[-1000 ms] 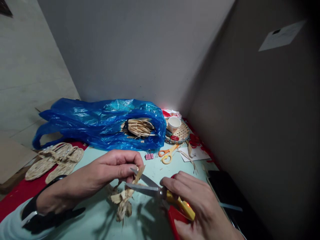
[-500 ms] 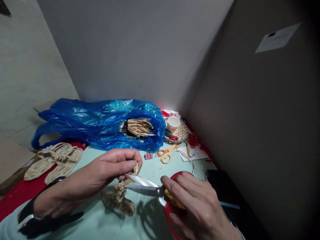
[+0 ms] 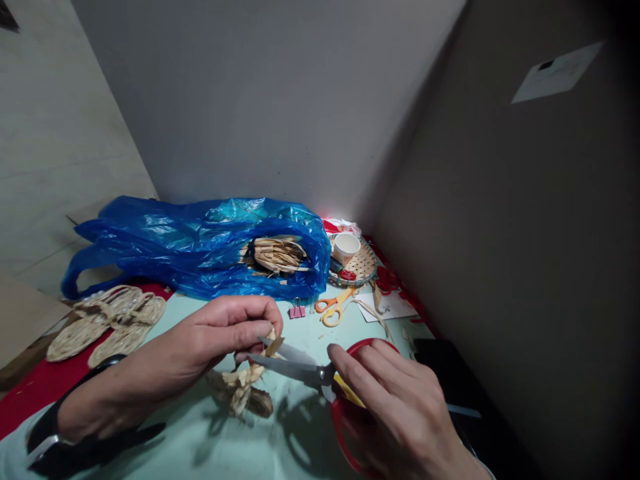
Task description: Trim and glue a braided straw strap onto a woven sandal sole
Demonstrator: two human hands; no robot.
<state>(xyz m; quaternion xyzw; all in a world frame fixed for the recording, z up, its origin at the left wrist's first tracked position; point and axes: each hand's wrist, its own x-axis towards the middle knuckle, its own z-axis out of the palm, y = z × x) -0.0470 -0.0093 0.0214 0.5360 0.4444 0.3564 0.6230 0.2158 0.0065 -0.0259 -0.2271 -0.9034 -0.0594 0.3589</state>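
Note:
Between thumb and fingers, my left hand (image 3: 233,327) pinches a braided piece of dried plant fibre (image 3: 245,387), pale tan with a darker underside. Most of the piece hangs below the fingertips, just above the table. My right hand (image 3: 400,393) grips large red-handled scissors (image 3: 305,367), fingers through the loops. Their blades are slightly apart and point left. A loose strip of the fibre (image 3: 274,347) lies between the blade tips, close to my left fingertips. The inner fingers of my left hand are partly hidden.
A blue plastic bag (image 3: 200,230) holding a bundle of dried husk strips (image 3: 280,255) lies behind the hands. Woven sandals (image 3: 107,320) rest at left. Orange-yellow scissors (image 3: 333,313), a pink binder clip (image 3: 297,310) and a woven tray (image 3: 369,267) with a white cup (image 3: 347,247) are beyond my right hand.
The scissor blades have come closer together around a fibre strip. The fibre piece has turned a little and risen slightly in my left hand. My right hand has shifted slightly right.

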